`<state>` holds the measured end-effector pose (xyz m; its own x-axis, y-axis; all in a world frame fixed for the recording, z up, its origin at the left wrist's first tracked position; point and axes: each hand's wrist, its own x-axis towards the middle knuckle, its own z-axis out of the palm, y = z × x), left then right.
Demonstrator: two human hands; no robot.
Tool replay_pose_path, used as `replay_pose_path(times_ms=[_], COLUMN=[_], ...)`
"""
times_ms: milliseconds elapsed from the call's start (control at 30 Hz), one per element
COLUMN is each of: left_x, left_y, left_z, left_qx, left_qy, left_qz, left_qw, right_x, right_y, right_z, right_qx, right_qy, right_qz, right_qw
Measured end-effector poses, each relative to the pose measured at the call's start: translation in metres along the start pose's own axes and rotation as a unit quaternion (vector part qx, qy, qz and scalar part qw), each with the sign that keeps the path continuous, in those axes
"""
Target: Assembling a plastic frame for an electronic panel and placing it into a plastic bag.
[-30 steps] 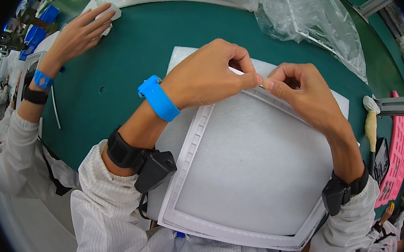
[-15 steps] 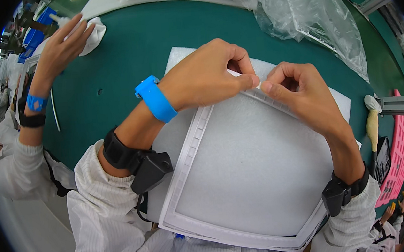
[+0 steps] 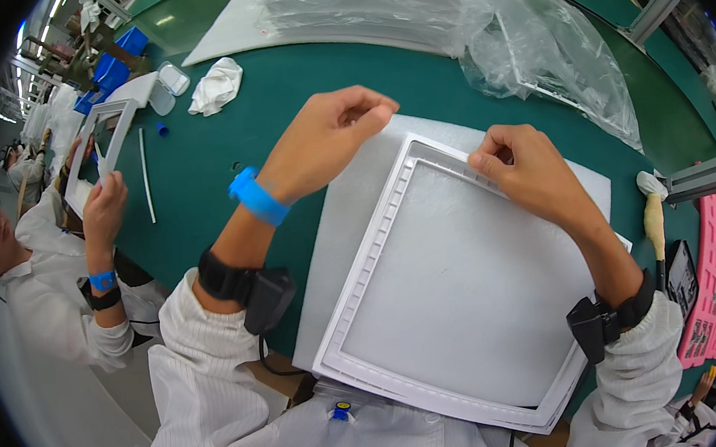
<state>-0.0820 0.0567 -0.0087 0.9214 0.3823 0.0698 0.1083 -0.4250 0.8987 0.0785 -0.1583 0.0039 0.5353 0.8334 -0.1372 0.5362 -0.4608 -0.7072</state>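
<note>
A white rectangular plastic frame [image 3: 370,261] lies tilted on a white foam sheet [image 3: 325,300] in front of me, its near edge against my body. My right hand [image 3: 532,174] is closed at the frame's far bar, thumb and fingertips pinching there. My left hand [image 3: 324,140] is raised beyond the frame's far left corner, apart from it. Its thumb and fingers are bent together, slightly blurred; whatever lies between them, if anything, is hidden. A blue band [image 3: 257,197] circles my left wrist.
Clear plastic film [image 3: 545,59] lies over white parts at the back. A white cloth [image 3: 215,86] and a thin white strip [image 3: 146,175] rest on the green table [image 3: 275,76]. At left, a co-worker's hand [image 3: 105,209] is near another white frame. A pink sheet [image 3: 710,284] is at right.
My left hand has moved up and left, away from the frame's far bar and my right hand. The co-worker's hand has drawn back from near the white cloth.
</note>
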Motion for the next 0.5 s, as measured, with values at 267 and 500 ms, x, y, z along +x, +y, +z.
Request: replay_pose_path(times_ms=[267,500], left_x=[-0.059,-0.092], left_y=[0.01,0.026], left_z=[0.012,0.022], left_qx=[-0.029,0.242], left_qy=[-0.079,-0.061], left_qz=[-0.101,-0.013], left_qw=[0.991,0.968], right_x=[0.023,0.033], right_y=[-0.022,-0.02], right_z=[0.029,0.017], right_qx=[-0.034,-0.145], right_qy=[-0.011,-0.115], right_qz=[-0.17,-0.217], right_qw=[0.985,0.958])
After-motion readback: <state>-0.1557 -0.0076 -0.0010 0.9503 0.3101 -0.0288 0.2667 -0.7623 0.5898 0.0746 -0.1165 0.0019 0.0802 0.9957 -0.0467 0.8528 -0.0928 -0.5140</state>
